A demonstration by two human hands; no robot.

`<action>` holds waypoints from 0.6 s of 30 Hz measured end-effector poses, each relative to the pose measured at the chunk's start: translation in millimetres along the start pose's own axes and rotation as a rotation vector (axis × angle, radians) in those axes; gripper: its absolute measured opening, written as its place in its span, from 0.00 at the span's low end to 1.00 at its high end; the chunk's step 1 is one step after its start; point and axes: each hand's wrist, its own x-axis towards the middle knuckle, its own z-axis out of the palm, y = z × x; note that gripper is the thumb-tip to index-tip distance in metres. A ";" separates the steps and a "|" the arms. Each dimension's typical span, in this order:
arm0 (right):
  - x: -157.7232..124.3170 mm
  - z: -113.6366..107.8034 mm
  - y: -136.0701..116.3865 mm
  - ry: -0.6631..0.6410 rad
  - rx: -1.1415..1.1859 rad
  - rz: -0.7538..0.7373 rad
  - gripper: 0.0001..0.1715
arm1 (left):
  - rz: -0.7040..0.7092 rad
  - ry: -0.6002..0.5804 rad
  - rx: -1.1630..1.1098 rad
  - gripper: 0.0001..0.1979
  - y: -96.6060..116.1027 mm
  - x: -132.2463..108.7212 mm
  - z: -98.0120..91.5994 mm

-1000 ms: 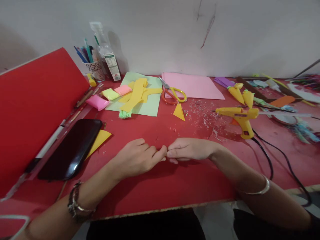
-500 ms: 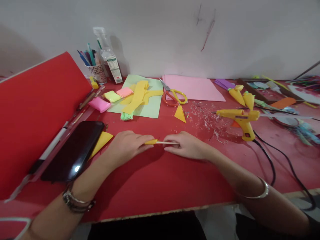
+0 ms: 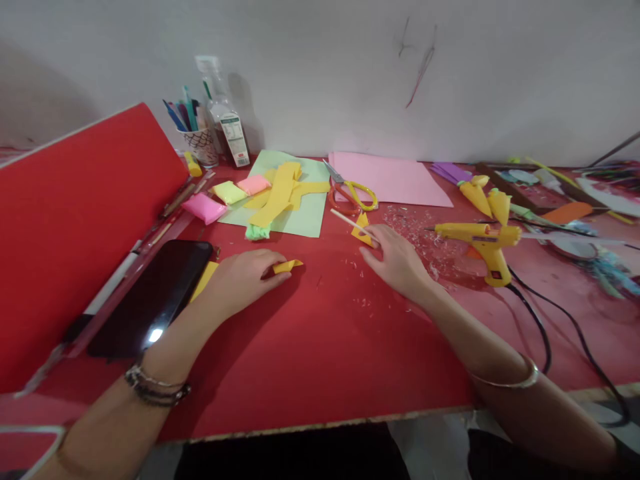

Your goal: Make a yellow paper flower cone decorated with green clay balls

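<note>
My left hand (image 3: 239, 278) rests on the red table (image 3: 325, 347) with its fingers closed on a small rolled piece of yellow paper (image 3: 287, 266). My right hand (image 3: 397, 259) is further back and to the right, pinching a thin pale stick (image 3: 350, 223) that points up and to the left. Its fingertips lie beside a yellow paper triangle (image 3: 361, 227). The two hands are apart.
A black phone (image 3: 150, 297) and a raised red board (image 3: 75, 233) lie to the left. Yellow strips on green paper (image 3: 285, 197), scissors (image 3: 350, 190), pink paper (image 3: 390, 179), a pen cup (image 3: 197, 137) and a bottle (image 3: 227, 123) sit behind. A yellow glue gun (image 3: 483, 240) with black cable (image 3: 545, 313) is at right.
The hands were joined at the middle of the table. The right hand drew the stick out of the yellow roll and moved back right toward the triangle; the left hand kept the roll.
</note>
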 end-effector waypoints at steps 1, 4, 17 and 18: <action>-0.3 1.7 1.3 0.010 -0.018 0.000 0.14 | -0.026 -0.011 -0.013 0.15 0.6 -0.1 0.4; -1.3 5.0 2.0 -0.041 -0.071 0.047 0.20 | -0.118 -0.050 -0.032 0.14 3.7 -0.6 -0.8; 3.4 11.4 12.8 -0.025 0.041 -0.030 0.11 | -0.281 0.114 -0.144 0.22 3.0 -0.5 -3.8; 4.0 10.1 10.9 -0.003 0.072 -0.046 0.11 | -0.273 0.179 -0.209 0.21 2.6 -1.2 -3.3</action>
